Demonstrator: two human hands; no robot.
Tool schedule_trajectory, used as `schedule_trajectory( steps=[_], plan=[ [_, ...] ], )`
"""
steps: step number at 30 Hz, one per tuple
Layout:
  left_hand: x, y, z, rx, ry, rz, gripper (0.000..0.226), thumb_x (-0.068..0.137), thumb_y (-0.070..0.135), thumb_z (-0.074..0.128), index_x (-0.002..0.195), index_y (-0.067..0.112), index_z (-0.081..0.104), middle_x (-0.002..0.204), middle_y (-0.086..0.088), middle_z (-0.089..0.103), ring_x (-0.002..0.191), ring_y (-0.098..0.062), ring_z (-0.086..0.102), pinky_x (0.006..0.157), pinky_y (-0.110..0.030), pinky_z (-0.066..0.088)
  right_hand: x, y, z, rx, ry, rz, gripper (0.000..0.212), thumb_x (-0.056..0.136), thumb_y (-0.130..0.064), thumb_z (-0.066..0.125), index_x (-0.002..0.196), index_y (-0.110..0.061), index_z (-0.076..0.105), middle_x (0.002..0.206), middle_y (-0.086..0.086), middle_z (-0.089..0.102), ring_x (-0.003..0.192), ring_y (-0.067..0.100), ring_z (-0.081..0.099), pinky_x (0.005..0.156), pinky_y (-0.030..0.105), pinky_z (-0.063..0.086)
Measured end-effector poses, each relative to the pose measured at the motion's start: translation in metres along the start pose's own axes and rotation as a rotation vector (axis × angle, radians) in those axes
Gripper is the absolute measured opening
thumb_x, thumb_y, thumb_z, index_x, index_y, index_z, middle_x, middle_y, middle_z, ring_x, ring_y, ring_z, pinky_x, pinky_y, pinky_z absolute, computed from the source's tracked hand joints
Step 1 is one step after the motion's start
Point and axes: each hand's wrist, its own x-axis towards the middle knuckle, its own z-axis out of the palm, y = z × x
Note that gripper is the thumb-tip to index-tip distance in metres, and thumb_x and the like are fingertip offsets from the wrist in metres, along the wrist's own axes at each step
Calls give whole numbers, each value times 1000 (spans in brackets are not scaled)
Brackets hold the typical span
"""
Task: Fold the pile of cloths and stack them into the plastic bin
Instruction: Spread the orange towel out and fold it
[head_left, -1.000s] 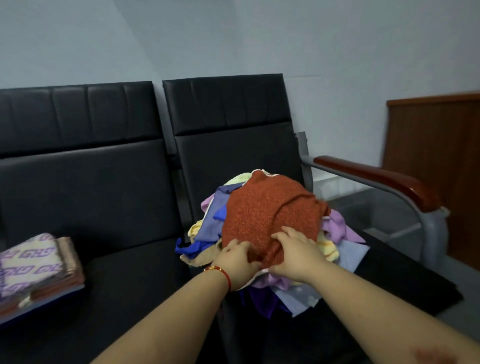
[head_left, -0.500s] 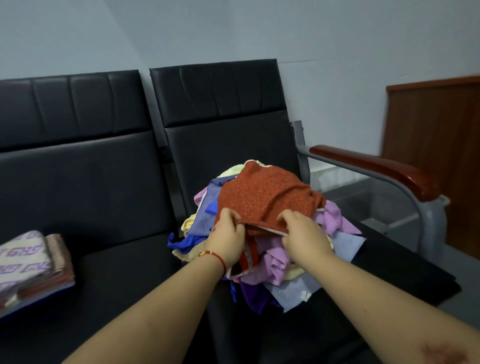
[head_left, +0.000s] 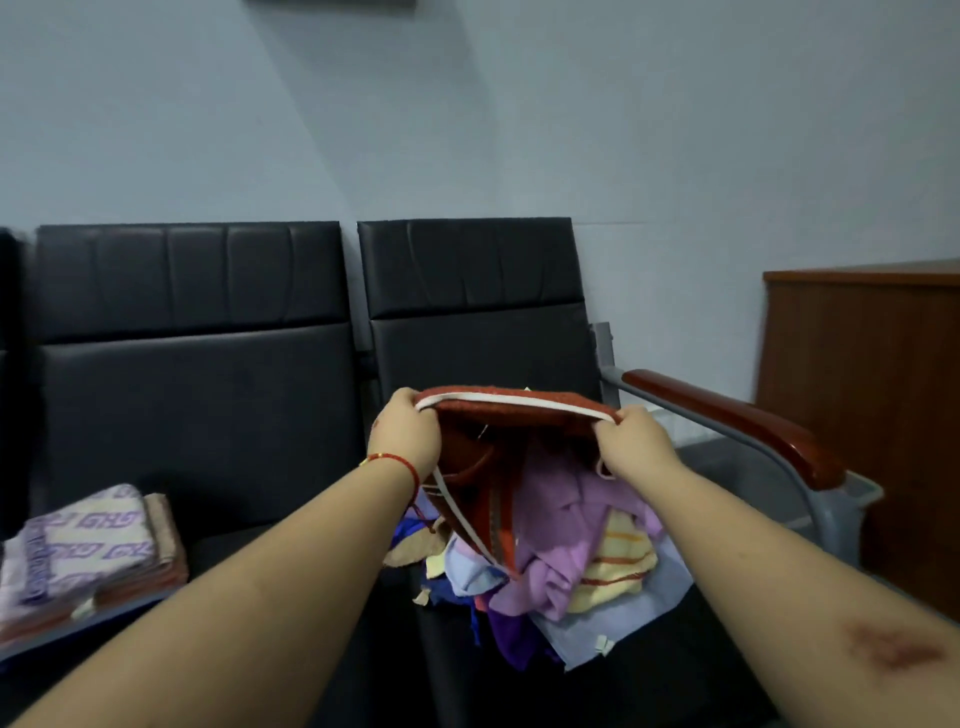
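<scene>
Fingers of both hands are curled over the white-trimmed edge of the rust-red cloth (head_left: 514, 415); the left hand (head_left: 408, 434) pinches one corner and the right hand (head_left: 631, 441) pinches the other, so the edge is stretched almost level between them. This cloth is lifted above the pile of cloths (head_left: 566, 545), and its lower part hangs down and seems to touch the purple and yellow pieces under it; the pile lies on the seat of the right black chair (head_left: 478, 291), between the two forearms.

I judge that the step in hand is to take the top cloth from the pile and open it for folding; no fold is made in it yet. The next move calls for raising it free of the pile, so it drags no other piece, and then bringing the two held corners together with the edges matched.

On the left seat lies a stack of folded cloths (head_left: 83, 545), cut by the frame edge; whether it sits in something I cannot tell. A grey plastic bin (head_left: 852, 493) seems to stand behind the wooden armrest (head_left: 737, 421), but the armrest and the right arm hide most of it, and its inside is not visible; the far side of the red cloth is hidden too.
</scene>
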Motion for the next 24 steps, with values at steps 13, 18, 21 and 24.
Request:
schedule_trajectory(
  steps=[13,18,21,24],
  plan=[
    [-26,-7,-136,-526,165,-85,23,87,28,57,98,9,64,100,-12,68,96,-29,64,92,-45,50,-96,-115,-4,641,-123,-174,37,90,-38,60,96,-2,67,101,15,68,89,25,64,78,31,51],
    [-65,-64,-189,-492,100,-148,14,89,32,59,91,19,65,95,-7,69,94,-26,65,91,-40,51,-148,-123,41,537,-347,-103,40,91,-51,53,92,-13,65,91,2,64,100,26,60,86,30,45],
    [-102,-114,-205,-359,17,-213,14,89,31,61,95,19,67,89,-3,69,83,-17,65,80,-23,52,-175,-105,87,337,-440,-55,69,94,-59,34,126,-2,56,124,13,59,117,28,52,100,31,38],
    [-138,-170,-208,-252,-61,-235,10,91,30,59,92,24,67,100,-2,70,93,-14,64,92,-25,48,-213,-80,136,327,-527,-40,78,89,-68,36,135,-8,50,139,13,50,126,26,46,111,39,32]
  ],
)
